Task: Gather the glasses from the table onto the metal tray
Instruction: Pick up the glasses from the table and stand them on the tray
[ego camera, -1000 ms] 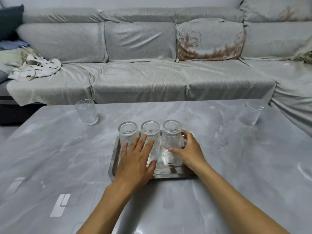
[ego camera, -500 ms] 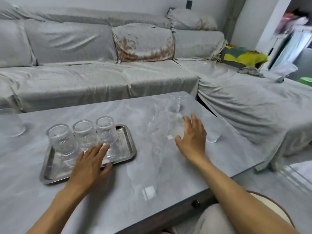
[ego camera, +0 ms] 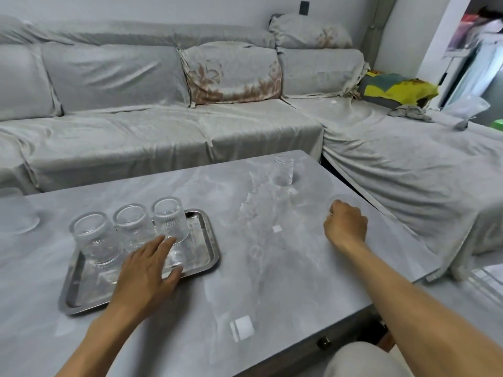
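A metal tray lies on the grey marble table, left of centre. Three clear ribbed glasses stand upside down in a row along its far side: left glass, middle glass, right glass. My left hand rests flat on the tray's near part, fingers apart, just in front of the glasses. My right hand is curled around a clear glass near the table's right edge; only its rim shows past my fingers. Another glass stands at the far right corner, and one more glass sits at the left edge.
A grey covered corner sofa runs behind and to the right of the table. The table's right edge is just past my right hand. A yellow and green cushion lies on the sofa far right. My knee is below the table's near edge.
My head turned right. My right hand left the tray, reached to the table's right edge and closed around a glass there. My left hand stayed on the tray.
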`<state>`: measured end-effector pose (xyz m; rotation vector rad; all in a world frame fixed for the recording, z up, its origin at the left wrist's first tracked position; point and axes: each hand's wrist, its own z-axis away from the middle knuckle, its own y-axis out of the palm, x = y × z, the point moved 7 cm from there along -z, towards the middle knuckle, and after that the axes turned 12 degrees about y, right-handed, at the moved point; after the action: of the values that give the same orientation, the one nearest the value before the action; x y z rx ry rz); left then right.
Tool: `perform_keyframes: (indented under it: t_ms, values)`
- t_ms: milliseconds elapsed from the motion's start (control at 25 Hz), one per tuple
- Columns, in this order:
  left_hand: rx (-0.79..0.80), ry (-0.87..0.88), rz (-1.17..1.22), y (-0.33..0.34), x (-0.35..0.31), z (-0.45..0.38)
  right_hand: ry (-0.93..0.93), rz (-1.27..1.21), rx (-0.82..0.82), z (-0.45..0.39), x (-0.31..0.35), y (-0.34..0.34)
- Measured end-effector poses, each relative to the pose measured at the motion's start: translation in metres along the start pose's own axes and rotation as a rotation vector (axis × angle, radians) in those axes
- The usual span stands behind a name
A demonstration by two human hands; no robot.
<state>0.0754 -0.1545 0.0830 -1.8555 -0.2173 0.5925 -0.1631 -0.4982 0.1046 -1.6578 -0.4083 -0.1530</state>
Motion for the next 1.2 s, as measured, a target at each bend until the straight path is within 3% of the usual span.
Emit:
perform_keyframes:
  t_ms: [160, 280, 360, 480, 560, 640, 760, 880, 1000, 1200]
  values:
    - [-0.165, -0.042, 0.234, -0.019, -0.004, -0.001, -0.03, -0.511, 0.084, 0.052, 0.056, -0.003]
    - [-0.213, -0.173, 0.559, -0.028, 0.01, 0.007, -0.06, -1.028, 0.444, 0.121, 0.121, 0.009]
    - [-0.17, -0.237, 0.838, -0.028, 0.019, 0.014, 0.041, -1.314, 0.758, 0.172, 0.157, 0.027]
    - [-0.301, -0.267, 0.99, -0.039, 0.038, 0.029, 0.233, -1.502, 1.142, 0.233, 0.198, 0.055]
    - [-0.463, -0.338, 0.958, -0.053, 0.06, 0.041, 0.287, -1.511, 1.247, 0.256, 0.217, 0.069]
    - [-0.561, -0.417, 0.855, -0.064, 0.084, 0.054, 0.129, -1.274, 1.113, 0.262, 0.226, 0.082]
    - [-0.563, -0.448, 0.659, -0.077, 0.111, 0.066, -0.326, -0.728, 0.757, 0.266, 0.235, 0.086]
    - [-0.524, -0.455, 0.514, -0.08, 0.126, 0.069, -0.616, -0.444, 0.618, 0.283, 0.243, 0.091]
    - [-0.481, -0.466, 0.393, -0.072, 0.138, 0.065, -0.738, -0.288, 0.539, 0.291, 0.243, 0.1]
    - [-0.435, -0.456, 0.319, -0.06, 0.145, 0.056, -0.758, -0.226, 0.553, 0.292, 0.239, 0.107]
